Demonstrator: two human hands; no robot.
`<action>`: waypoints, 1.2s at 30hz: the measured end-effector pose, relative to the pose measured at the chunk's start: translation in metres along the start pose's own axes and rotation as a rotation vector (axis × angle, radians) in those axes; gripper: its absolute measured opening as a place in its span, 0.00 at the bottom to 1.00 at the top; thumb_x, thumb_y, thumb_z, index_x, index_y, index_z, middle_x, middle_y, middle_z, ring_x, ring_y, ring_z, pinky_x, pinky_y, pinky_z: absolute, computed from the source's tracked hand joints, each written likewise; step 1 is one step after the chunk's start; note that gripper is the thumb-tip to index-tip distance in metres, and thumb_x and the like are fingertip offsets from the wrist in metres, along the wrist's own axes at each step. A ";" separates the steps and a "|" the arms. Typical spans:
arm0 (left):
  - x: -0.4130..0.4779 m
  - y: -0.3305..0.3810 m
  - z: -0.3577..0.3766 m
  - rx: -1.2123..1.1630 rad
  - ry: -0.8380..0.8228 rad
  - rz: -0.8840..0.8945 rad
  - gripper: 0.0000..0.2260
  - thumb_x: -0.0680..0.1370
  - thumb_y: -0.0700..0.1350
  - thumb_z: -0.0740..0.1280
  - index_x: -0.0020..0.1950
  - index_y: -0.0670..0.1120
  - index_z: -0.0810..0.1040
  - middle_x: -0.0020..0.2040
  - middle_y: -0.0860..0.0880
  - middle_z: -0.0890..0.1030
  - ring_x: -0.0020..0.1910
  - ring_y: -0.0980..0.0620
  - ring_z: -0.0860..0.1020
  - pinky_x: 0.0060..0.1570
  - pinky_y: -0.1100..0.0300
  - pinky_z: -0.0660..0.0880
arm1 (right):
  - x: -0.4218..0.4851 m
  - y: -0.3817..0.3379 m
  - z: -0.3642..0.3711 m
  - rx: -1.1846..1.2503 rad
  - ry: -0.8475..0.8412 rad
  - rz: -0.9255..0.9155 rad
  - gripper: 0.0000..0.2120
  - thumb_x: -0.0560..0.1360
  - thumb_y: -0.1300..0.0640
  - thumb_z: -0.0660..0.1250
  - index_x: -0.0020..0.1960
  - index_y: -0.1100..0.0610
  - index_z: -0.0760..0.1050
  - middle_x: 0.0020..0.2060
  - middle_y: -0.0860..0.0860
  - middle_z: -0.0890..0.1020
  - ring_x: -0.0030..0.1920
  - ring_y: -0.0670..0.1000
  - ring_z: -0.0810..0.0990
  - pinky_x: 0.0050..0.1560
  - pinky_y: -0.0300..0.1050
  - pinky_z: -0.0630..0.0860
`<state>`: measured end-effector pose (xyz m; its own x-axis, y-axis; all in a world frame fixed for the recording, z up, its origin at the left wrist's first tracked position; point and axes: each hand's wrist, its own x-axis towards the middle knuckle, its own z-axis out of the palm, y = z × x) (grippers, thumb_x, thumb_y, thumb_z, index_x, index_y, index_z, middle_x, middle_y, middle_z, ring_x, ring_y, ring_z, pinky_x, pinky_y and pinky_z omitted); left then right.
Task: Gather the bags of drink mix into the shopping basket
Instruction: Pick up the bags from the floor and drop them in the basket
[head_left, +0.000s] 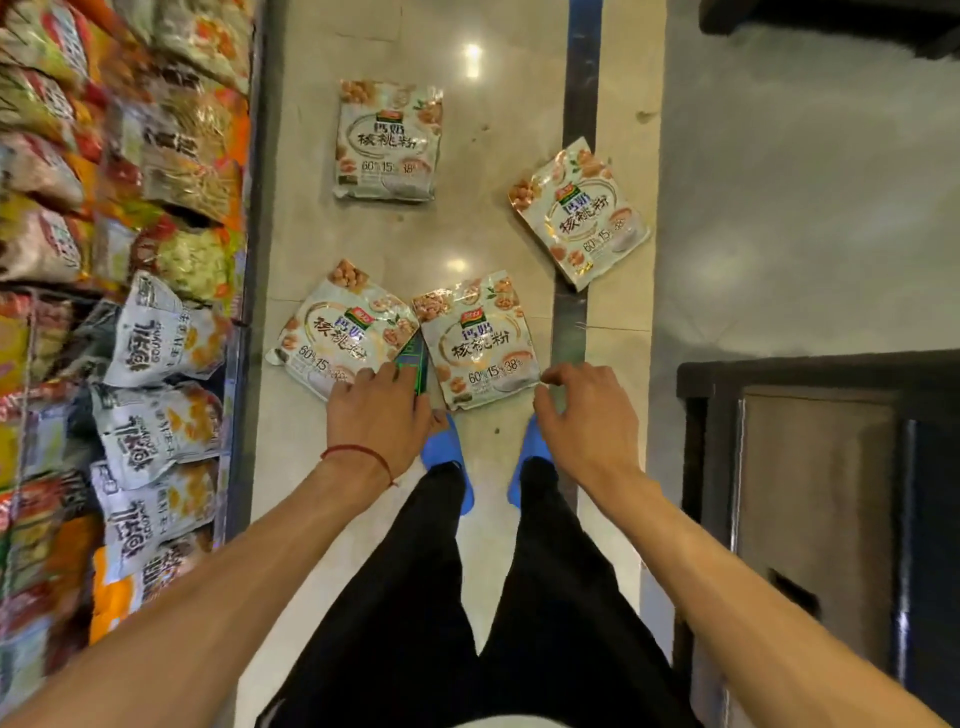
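4 drink-mix bags (387, 140) on the floor (483, 234).
My left hand (376, 415) grips a green object (413, 358); my right hand (587, 421) hangs loosely curled.

One wide-angle view from the wearer's head faces steeply down at the nearby aisle floor (467, 228), shelving (258, 156) along its left edge.

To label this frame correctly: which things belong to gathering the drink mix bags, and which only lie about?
Belong: far bag, right bag, near left bag, near middle bag, left hand, right hand. I see no clear basket.
Lying about: shelf snack packs, dark green object.
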<state>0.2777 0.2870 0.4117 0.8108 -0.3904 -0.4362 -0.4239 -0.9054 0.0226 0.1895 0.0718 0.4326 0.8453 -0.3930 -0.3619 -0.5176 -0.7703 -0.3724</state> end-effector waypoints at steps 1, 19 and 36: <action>0.008 0.003 0.009 0.000 -0.025 -0.012 0.17 0.80 0.55 0.58 0.57 0.46 0.78 0.50 0.45 0.81 0.50 0.41 0.78 0.46 0.51 0.71 | 0.013 0.006 0.006 -0.017 -0.026 -0.012 0.13 0.81 0.50 0.65 0.59 0.55 0.82 0.55 0.54 0.84 0.58 0.57 0.78 0.54 0.52 0.74; 0.142 0.052 0.232 -0.189 -0.318 -0.283 0.14 0.83 0.54 0.58 0.59 0.45 0.74 0.57 0.44 0.79 0.56 0.40 0.77 0.49 0.49 0.71 | 0.187 0.143 0.189 -0.145 -0.436 -0.036 0.17 0.81 0.53 0.64 0.67 0.59 0.76 0.62 0.58 0.80 0.64 0.60 0.75 0.59 0.54 0.75; 0.307 0.038 0.521 -0.931 -0.204 -0.731 0.32 0.73 0.65 0.67 0.62 0.39 0.73 0.60 0.40 0.77 0.59 0.42 0.77 0.61 0.46 0.74 | 0.325 0.271 0.468 0.314 -0.264 0.433 0.31 0.74 0.32 0.62 0.64 0.56 0.75 0.59 0.56 0.80 0.60 0.57 0.80 0.63 0.58 0.79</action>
<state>0.3003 0.2196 -0.1901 0.6239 0.2231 -0.7490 0.6319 -0.7079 0.3155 0.2617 -0.0298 -0.1864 0.5079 -0.4688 -0.7227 -0.8563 -0.3664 -0.3640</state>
